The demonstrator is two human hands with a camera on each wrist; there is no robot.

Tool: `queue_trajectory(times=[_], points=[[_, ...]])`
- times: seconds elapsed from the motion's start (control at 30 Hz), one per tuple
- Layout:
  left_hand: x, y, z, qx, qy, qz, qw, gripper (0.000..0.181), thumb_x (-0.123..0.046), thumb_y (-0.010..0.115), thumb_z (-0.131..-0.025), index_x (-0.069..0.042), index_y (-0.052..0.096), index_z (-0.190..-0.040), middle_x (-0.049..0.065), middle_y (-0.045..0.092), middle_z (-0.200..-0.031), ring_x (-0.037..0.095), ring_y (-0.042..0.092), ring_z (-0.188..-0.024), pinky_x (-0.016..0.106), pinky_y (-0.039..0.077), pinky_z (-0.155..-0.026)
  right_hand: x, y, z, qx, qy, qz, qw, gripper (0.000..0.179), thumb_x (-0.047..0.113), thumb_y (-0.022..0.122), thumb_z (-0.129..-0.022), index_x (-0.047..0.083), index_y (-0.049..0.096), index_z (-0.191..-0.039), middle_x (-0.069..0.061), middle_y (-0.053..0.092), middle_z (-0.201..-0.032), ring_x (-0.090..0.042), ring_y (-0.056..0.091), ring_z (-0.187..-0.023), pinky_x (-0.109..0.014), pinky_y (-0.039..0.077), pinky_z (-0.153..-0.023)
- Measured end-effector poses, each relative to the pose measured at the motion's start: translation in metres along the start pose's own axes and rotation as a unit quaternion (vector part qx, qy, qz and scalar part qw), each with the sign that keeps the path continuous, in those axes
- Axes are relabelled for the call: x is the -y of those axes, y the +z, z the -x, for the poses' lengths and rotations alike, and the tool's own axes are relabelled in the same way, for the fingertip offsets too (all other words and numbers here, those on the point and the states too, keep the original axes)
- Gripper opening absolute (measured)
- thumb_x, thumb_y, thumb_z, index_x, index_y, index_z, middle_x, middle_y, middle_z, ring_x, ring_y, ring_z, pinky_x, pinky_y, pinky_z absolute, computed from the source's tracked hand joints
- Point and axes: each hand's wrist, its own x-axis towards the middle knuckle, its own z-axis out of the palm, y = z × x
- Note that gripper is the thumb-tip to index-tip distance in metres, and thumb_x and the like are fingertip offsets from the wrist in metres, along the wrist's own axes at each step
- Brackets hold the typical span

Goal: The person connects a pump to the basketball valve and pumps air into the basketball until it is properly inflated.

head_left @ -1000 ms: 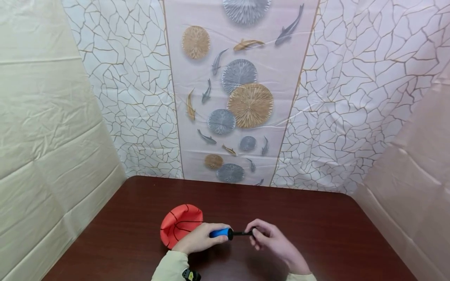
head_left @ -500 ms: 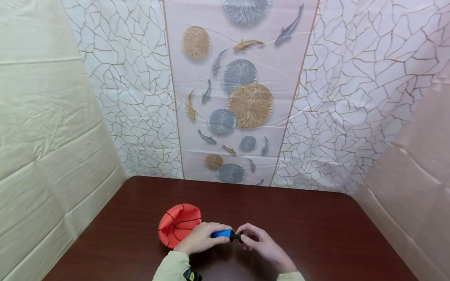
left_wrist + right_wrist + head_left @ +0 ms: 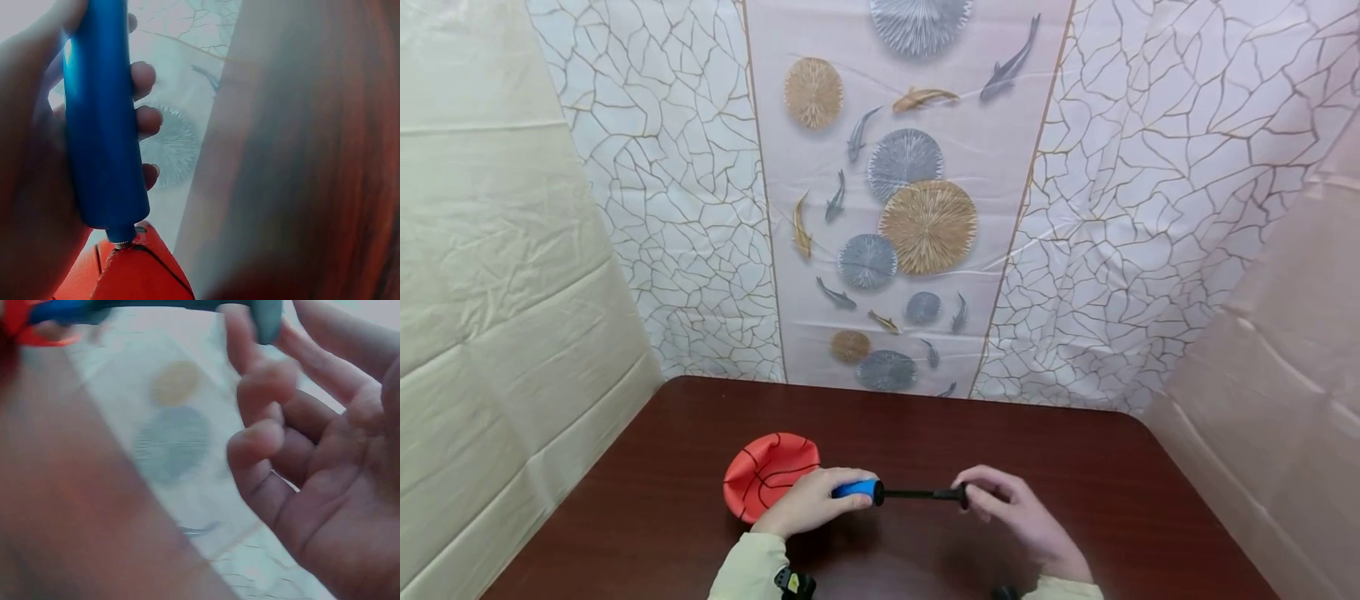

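Observation:
A blue hand pump [image 3: 855, 490] lies level across the middle of the head view, its black rod drawn far out. My left hand [image 3: 805, 502] grips the blue barrel [image 3: 106, 125], fingers curled round it. With thumb and fingertips my right hand [image 3: 1018, 510] pinches the black handle [image 3: 962, 495] at the rod's end. A partly deflated red basketball [image 3: 767, 471] with black lines sits left of the pump, caved in on top. In the left wrist view the barrel's narrow metal tip meets the ball [image 3: 140, 272]; the left hand partly covers the ball in the head view.
The dark reddish-brown table [image 3: 1037, 450] spreads under both hands. Behind it hangs a patterned cloth [image 3: 925, 225] with fish and round shapes, and pale cloth walls [image 3: 512, 333] stand at both sides. A black device [image 3: 795, 583] is strapped to the left wrist.
My right hand first moves left, pushing the rod into the barrel, then moves right, pulling it out longer than before. The left hand, barrel and ball shift slightly left.

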Motion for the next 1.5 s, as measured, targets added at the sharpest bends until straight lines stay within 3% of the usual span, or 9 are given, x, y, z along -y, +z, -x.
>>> queue_trajectory(times=[0.13, 0.4, 0.5, 0.67, 0.8, 0.9, 1.03, 1.2, 1.5], points=[[-0.001, -0.004, 0.001, 0.004, -0.001, -0.001, 1.0, 0.05, -0.056, 0.054, -0.093, -0.028, 0.057, -0.134, -0.002, 0.062, -0.129, 0.017, 0.059, -0.11, 0.035, 0.051, -0.086, 0.009, -0.004, 0.003, -0.018, 0.015, 0.027, 0.9994, 0.018, 0.005, 0.052, -0.098, 0.002, 0.061, -0.113, 0.009, 0.066, -0.084, -0.002, 0.052, -0.064, -0.033, 0.037, -0.046], [0.002, -0.004, 0.001, 0.002, -0.013, 0.038, 0.9992, 0.05, -0.053, 0.052, -0.095, -0.024, 0.056, -0.135, -0.003, 0.062, -0.128, 0.015, 0.06, -0.108, 0.037, 0.051, -0.087, 0.012, 0.024, -0.018, -0.018, -0.032, -0.131, 0.9907, 0.015, 0.001, 0.043, -0.101, 0.006, 0.052, -0.112, 0.007, 0.047, -0.071, -0.017, 0.033, -0.055, -0.039, 0.023, -0.05], [0.003, -0.004, 0.002, -0.003, -0.018, 0.042, 0.9989, 0.052, -0.053, 0.05, -0.096, -0.022, 0.054, -0.137, -0.002, 0.061, -0.13, 0.018, 0.06, -0.113, 0.04, 0.052, -0.09, 0.012, 0.034, -0.025, -0.037, -0.039, -0.156, 0.9863, 0.016, 0.005, 0.041, -0.103, 0.01, 0.05, -0.115, 0.008, 0.045, -0.069, -0.011, 0.036, -0.055, -0.04, 0.021, -0.05], [-0.001, 0.004, 0.001, -0.008, -0.004, 0.037, 0.9993, 0.049, -0.051, 0.049, -0.097, -0.021, 0.056, -0.134, -0.003, 0.064, -0.123, 0.013, 0.061, -0.104, 0.035, 0.052, -0.086, 0.003, 0.053, -0.034, -0.06, 0.009, -0.15, 0.9869, 0.015, 0.011, 0.042, -0.103, 0.003, 0.046, -0.116, 0.009, 0.047, -0.068, -0.002, 0.043, -0.055, -0.027, 0.024, -0.046], [-0.005, 0.013, -0.001, -0.012, 0.015, 0.033, 0.9993, 0.039, -0.05, 0.051, -0.097, -0.026, 0.059, -0.126, -0.006, 0.066, -0.112, 0.007, 0.059, -0.093, 0.027, 0.05, -0.08, -0.009, 0.07, -0.041, -0.036, 0.049, -0.135, 0.9889, 0.028, 0.013, 0.039, -0.105, -0.01, 0.037, -0.12, 0.006, 0.048, -0.069, -0.002, 0.044, -0.055, -0.018, 0.034, -0.051], [-0.009, 0.016, -0.002, -0.021, 0.018, 0.018, 0.9994, 0.04, -0.051, 0.05, -0.096, -0.028, 0.058, -0.128, -0.006, 0.065, -0.119, 0.007, 0.06, -0.098, 0.029, 0.051, -0.083, -0.014, 0.078, -0.044, -0.026, 0.052, -0.127, 0.9903, 0.032, 0.014, 0.039, -0.105, -0.014, 0.037, -0.119, 0.005, 0.047, -0.07, -0.003, 0.045, -0.055, -0.018, 0.035, -0.051], [-0.016, 0.013, -0.004, -0.029, 0.025, 0.007, 0.9993, 0.045, -0.054, 0.049, -0.095, -0.031, 0.056, -0.133, -0.006, 0.062, -0.127, 0.012, 0.057, -0.109, 0.036, 0.048, -0.091, -0.014, 0.074, -0.043, -0.025, 0.033, -0.118, 0.9922, 0.029, 0.014, 0.04, -0.105, -0.014, 0.042, -0.115, 0.005, 0.048, -0.07, -0.002, 0.044, -0.055, -0.023, 0.031, -0.048], [-0.023, 0.001, -0.002, -0.028, 0.041, -0.004, 0.9987, 0.041, -0.053, 0.052, -0.094, -0.037, 0.056, -0.132, -0.008, 0.061, -0.119, 0.01, 0.052, -0.104, 0.033, 0.045, -0.086, -0.003, 0.06, -0.038, -0.017, 0.037, -0.089, 0.9952, 0.029, 0.016, 0.045, -0.103, -0.01, 0.049, -0.116, 0.004, 0.051, -0.072, -0.002, 0.046, -0.061, -0.029, 0.034, -0.051], [-0.012, -0.018, 0.008, -0.069, 0.039, -0.028, 0.9965, 0.047, -0.056, 0.049, -0.094, -0.031, 0.056, -0.133, -0.009, 0.06, -0.117, 0.011, 0.051, -0.106, 0.04, 0.04, -0.09, 0.034, 0.035, -0.022, -0.131, 0.05, -0.064, 0.9881, 0.032, 0.024, 0.046, -0.103, -0.006, 0.056, -0.103, 0.004, 0.051, -0.067, -0.004, 0.045, -0.058, -0.023, 0.04, -0.053]])
